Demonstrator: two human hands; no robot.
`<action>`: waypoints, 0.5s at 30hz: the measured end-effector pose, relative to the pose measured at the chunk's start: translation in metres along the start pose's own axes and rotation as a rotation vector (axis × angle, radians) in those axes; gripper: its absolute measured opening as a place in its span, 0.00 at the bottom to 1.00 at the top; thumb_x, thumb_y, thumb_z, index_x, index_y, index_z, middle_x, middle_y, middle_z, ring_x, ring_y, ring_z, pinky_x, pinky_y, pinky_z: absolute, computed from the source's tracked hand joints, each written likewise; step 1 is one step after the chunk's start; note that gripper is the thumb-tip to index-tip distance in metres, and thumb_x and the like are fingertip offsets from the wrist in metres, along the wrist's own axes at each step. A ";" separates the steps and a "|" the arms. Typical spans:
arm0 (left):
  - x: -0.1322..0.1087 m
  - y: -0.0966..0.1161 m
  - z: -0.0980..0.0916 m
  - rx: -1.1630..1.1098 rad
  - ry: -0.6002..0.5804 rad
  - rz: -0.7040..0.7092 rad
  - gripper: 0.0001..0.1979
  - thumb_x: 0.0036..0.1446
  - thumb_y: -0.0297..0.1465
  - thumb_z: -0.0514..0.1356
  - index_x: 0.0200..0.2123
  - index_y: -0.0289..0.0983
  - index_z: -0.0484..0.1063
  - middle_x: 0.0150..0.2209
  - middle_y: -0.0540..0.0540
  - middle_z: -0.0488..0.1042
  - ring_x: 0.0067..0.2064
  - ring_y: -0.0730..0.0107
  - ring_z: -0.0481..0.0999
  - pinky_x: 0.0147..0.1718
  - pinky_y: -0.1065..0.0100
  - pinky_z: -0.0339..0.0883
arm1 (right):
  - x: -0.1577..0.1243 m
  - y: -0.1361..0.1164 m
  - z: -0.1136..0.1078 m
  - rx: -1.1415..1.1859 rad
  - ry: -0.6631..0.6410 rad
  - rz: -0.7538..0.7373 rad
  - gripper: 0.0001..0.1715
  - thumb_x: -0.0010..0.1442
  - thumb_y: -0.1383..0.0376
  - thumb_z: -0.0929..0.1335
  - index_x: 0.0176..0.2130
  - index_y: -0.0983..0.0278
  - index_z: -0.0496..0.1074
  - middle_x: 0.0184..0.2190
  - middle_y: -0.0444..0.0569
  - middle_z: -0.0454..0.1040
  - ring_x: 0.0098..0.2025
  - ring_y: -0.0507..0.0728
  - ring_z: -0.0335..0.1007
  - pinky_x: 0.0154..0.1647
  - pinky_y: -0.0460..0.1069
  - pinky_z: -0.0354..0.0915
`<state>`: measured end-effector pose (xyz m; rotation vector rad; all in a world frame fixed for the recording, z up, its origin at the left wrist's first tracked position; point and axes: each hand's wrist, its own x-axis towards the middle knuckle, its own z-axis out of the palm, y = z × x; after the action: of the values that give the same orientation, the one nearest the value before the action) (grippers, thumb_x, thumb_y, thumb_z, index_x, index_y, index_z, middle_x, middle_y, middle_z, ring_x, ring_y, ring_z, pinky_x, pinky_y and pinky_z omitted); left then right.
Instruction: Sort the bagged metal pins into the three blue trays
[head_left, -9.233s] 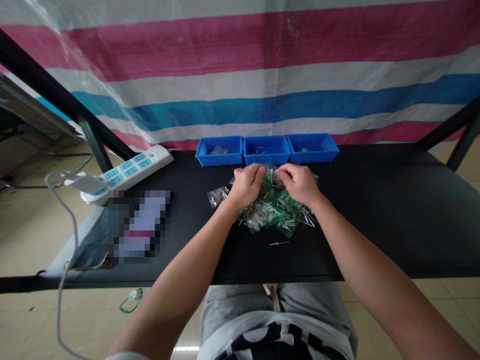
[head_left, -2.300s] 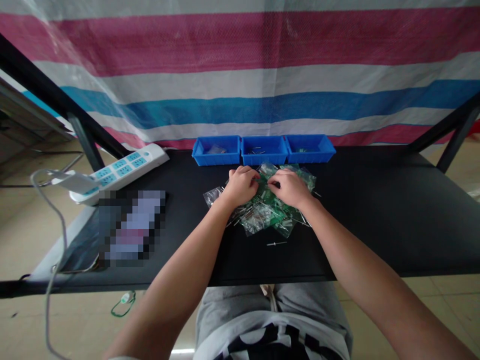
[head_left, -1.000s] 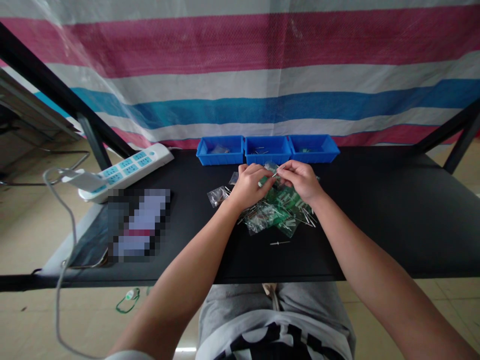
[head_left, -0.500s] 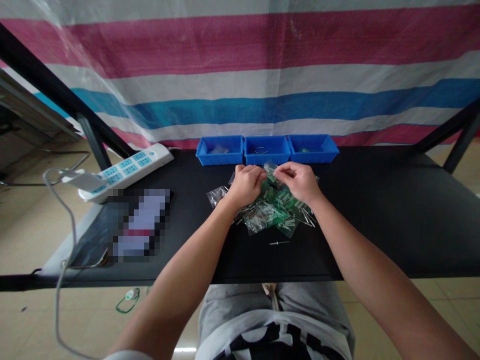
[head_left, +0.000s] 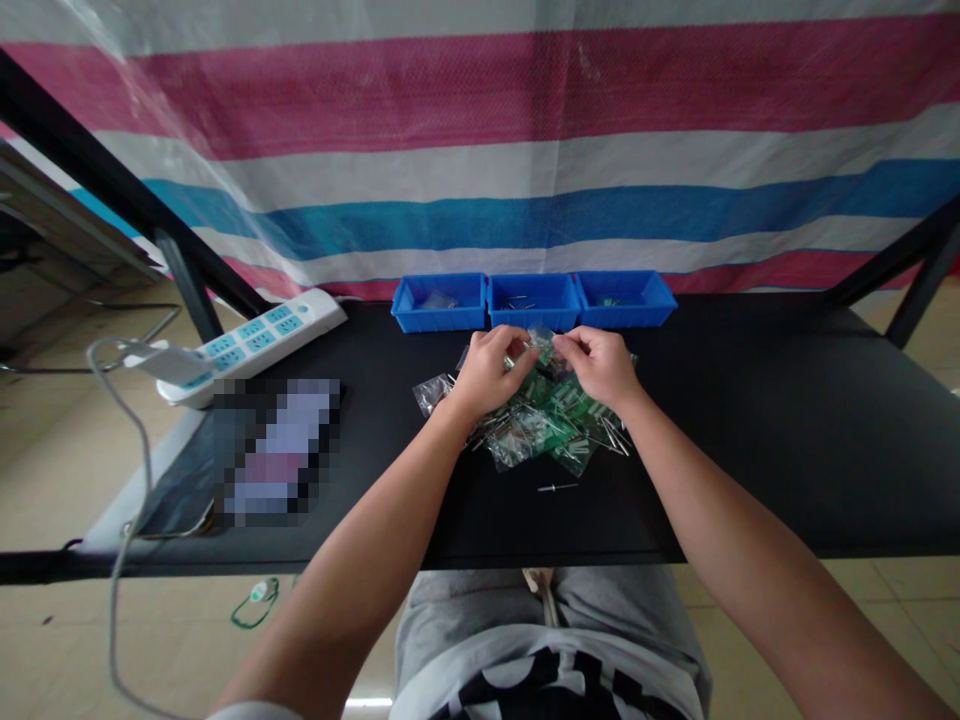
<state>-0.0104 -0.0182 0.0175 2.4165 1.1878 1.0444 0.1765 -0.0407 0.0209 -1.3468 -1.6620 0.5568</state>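
A heap of small clear plastic bags (head_left: 517, 440), green pieces (head_left: 574, 400) and thin metal pop rivets (head_left: 616, 435) lies in front of me on the black table. Over its left back part is my left hand (head_left: 491, 372), thumb and forefinger apart, fingertips partly hidden. My right hand (head_left: 602, 366) pinches the edge of a clear plastic bag (head_left: 541, 337) at the back of the heap. One loose pop rivet (head_left: 558, 487) lies nearer to me, apart from the heap.
Three blue bins stand in a row behind the heap: the left bin (head_left: 439, 318) holds a clear bag, the middle bin (head_left: 533, 315) rivets, the right bin (head_left: 630, 312) small green pieces. At the left are a white power strip (head_left: 255, 340) with a cable and a blurred-out flat object (head_left: 289, 445).
My left thumb has parted from the fingers, which were closed together before. My right hand has shifted very slightly, still pinching. The bins and the loose rivet stay put.
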 end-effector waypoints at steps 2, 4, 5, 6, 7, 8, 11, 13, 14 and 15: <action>0.000 0.002 0.000 -0.002 -0.007 0.028 0.11 0.61 0.38 0.55 0.38 0.37 0.70 0.33 0.48 0.76 0.36 0.69 0.74 0.44 0.65 0.59 | 0.000 0.000 0.000 -0.009 -0.017 -0.006 0.29 0.58 0.43 0.63 0.24 0.64 0.70 0.18 0.45 0.69 0.21 0.52 0.62 0.25 0.47 0.56; -0.001 0.002 0.001 0.012 -0.023 0.056 0.11 0.63 0.37 0.53 0.36 0.37 0.70 0.33 0.48 0.77 0.36 0.69 0.74 0.44 0.65 0.59 | 0.000 -0.001 0.000 -0.018 -0.023 -0.010 0.30 0.60 0.43 0.62 0.22 0.64 0.69 0.17 0.45 0.68 0.21 0.52 0.63 0.26 0.48 0.57; -0.001 0.002 0.001 0.023 -0.033 0.063 0.12 0.64 0.37 0.51 0.35 0.37 0.70 0.33 0.47 0.77 0.36 0.68 0.75 0.44 0.64 0.59 | -0.001 -0.001 0.001 -0.017 -0.022 -0.008 0.31 0.60 0.43 0.62 0.22 0.64 0.68 0.16 0.45 0.68 0.21 0.52 0.63 0.26 0.48 0.57; 0.000 0.001 0.002 0.036 -0.043 0.064 0.14 0.65 0.37 0.50 0.34 0.37 0.71 0.33 0.47 0.77 0.37 0.68 0.75 0.44 0.64 0.59 | -0.001 -0.002 0.001 0.000 -0.020 -0.001 0.30 0.60 0.43 0.62 0.22 0.64 0.68 0.17 0.45 0.68 0.21 0.52 0.63 0.26 0.48 0.57; 0.000 0.000 0.003 0.052 -0.050 0.059 0.15 0.66 0.37 0.49 0.34 0.37 0.71 0.33 0.46 0.77 0.37 0.67 0.75 0.44 0.64 0.59 | -0.001 -0.002 0.002 0.040 -0.023 0.011 0.29 0.59 0.43 0.62 0.23 0.63 0.68 0.17 0.45 0.68 0.21 0.52 0.63 0.26 0.48 0.58; 0.000 -0.001 0.003 0.069 -0.055 0.051 0.16 0.66 0.37 0.48 0.33 0.37 0.71 0.33 0.46 0.77 0.37 0.67 0.75 0.44 0.63 0.59 | -0.001 -0.003 0.003 0.101 -0.033 0.025 0.27 0.58 0.43 0.64 0.26 0.63 0.69 0.19 0.45 0.70 0.21 0.52 0.64 0.26 0.48 0.59; 0.001 -0.005 0.004 0.107 -0.052 0.029 0.19 0.66 0.38 0.46 0.29 0.37 0.70 0.28 0.45 0.76 0.33 0.67 0.75 0.41 0.64 0.60 | -0.001 -0.006 0.004 0.332 -0.091 0.062 0.24 0.53 0.44 0.68 0.34 0.62 0.69 0.24 0.44 0.74 0.23 0.52 0.67 0.25 0.48 0.62; 0.001 -0.006 0.004 0.108 -0.051 0.030 0.21 0.66 0.39 0.45 0.26 0.38 0.68 0.25 0.45 0.74 0.30 0.67 0.74 0.38 0.64 0.60 | -0.001 -0.007 0.005 0.427 -0.127 0.082 0.23 0.50 0.46 0.71 0.34 0.62 0.69 0.24 0.44 0.74 0.23 0.52 0.67 0.25 0.48 0.63; 0.002 -0.006 0.004 0.101 -0.050 0.034 0.22 0.66 0.39 0.45 0.24 0.38 0.67 0.23 0.46 0.72 0.28 0.68 0.73 0.36 0.65 0.60 | -0.001 -0.007 0.005 0.454 -0.138 0.092 0.22 0.49 0.48 0.72 0.33 0.62 0.69 0.24 0.44 0.74 0.23 0.52 0.67 0.25 0.48 0.63; 0.002 -0.006 0.004 0.087 -0.049 0.039 0.22 0.66 0.39 0.44 0.23 0.38 0.66 0.22 0.46 0.71 0.27 0.68 0.72 0.35 0.65 0.60 | -0.001 -0.007 0.004 0.476 -0.146 0.103 0.21 0.48 0.49 0.72 0.32 0.62 0.69 0.24 0.44 0.74 0.23 0.52 0.67 0.25 0.48 0.63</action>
<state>-0.0103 -0.0128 0.0131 2.5259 1.1979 0.9578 0.1693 -0.0428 0.0243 -1.0610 -1.4541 1.0591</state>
